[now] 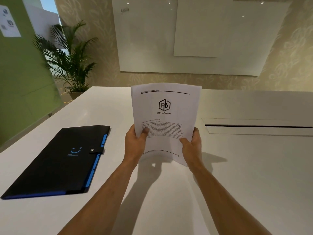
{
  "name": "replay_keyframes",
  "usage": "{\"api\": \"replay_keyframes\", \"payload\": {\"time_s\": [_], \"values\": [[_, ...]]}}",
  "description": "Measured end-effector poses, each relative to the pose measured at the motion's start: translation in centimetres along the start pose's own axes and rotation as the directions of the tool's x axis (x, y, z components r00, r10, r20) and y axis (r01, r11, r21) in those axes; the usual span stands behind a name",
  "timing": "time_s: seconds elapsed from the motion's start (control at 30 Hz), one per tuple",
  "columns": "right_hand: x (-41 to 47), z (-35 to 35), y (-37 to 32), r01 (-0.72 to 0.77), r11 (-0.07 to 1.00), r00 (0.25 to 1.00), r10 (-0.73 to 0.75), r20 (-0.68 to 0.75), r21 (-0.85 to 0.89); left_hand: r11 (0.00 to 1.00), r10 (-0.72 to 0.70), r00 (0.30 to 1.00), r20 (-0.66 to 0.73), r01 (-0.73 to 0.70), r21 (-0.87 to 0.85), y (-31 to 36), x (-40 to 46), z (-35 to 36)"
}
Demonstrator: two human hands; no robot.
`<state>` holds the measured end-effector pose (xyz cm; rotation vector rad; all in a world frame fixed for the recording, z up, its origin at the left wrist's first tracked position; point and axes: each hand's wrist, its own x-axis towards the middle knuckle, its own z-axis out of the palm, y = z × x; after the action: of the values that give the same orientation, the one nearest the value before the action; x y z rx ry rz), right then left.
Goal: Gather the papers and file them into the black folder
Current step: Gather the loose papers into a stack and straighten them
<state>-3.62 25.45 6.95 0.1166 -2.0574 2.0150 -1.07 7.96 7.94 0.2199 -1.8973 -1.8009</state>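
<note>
Folder first, far left: black folder (55,160) lies flat on the white table (254,167), closed, strap snapped over its right edge w/ a metal stud. Blue smiley mark on the cover; blue tabs show along the right edge and a blue strip along the near edge. Nothing touches it.

Behind it, beyond the table's far-left corner — potted palm (67,56) against a patterned wall, green panel to its left.

Centre: left hand (135,143) grips the papers (165,116) at their lower left edge, thumb on the printed face, fingers curled behind. Papers stand roughly upright, bottom edge at or just above the tabletop (can't tell if touching), sheet face bowed toward the camera. Top sheet carries a header line, a hexagon "AB" logo w/ "A.B. Industries" under it, then a block of small text — too fine to read. Stack sits well right of the folder, apart from it.

Right hand (192,145) holds the lower right edge the same way, thumb in front, fingers wrapped behind. Both forearms bare, reaching in from the near edge.

Further right: long slot (257,127) w/ a raised flap set into the tabletop. Whiteboards (186,39) on the wall behind.
</note>
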Motion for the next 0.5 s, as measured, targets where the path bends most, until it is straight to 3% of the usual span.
{"api": "replay_keyframes", "payload": {"time_s": [0.17, 0.27, 0.37, 0.5], "values": [[-0.1, -0.3, 0.9, -0.019, 0.999, 0.994, 0.021, -0.104, 0.027, 0.994, 0.018, 1.000, -0.019, -0.020, -0.104, 1.1, -0.1, 0.2], [-0.7, -0.2, 1.8, -0.119, 0.961, 0.955, 0.179, -0.235, 0.249, 0.970, -0.019, 0.999, -0.032, 0.011, -0.243, 1.9, -0.2, 0.6], [-1.1, 0.2, 2.1, -0.200, 0.798, 0.929, 0.339, -0.149, 0.568, 0.915, -0.096, 0.995, -0.018, 0.081, -0.394, 2.3, -0.1, 1.2], [-1.0, 1.2, 1.9, -0.213, 0.750, 0.962, 0.272, 0.001, 0.627, 0.858, -0.147, 0.989, 0.030, 0.143, -0.493, 1.8, -0.7, 2.5]]}}
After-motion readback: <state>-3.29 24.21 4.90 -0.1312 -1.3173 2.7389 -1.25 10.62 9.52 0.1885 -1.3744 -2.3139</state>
